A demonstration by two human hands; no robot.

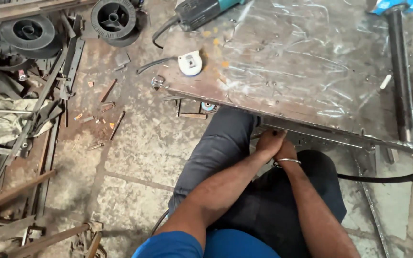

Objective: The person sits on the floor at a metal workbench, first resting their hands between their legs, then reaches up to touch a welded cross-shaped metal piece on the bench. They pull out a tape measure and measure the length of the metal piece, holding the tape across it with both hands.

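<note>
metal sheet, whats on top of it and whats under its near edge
On the metal sheet: a tape measure, an angle grinder and a dark steel bar. Under its near edge, both hands reach; whatever they touch there is hidden.

The person wears blue short sleeves (170, 246), grey trousers (216, 148) and a metal bangle (287, 162).

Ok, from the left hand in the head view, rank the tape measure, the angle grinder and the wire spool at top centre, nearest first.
From the left hand:
1. Tape measure, on the metal sheet's near-left corner.
2. Angle grinder, at the sheet's far edge.
3. Wire spool, on the floor, far left.
</note>
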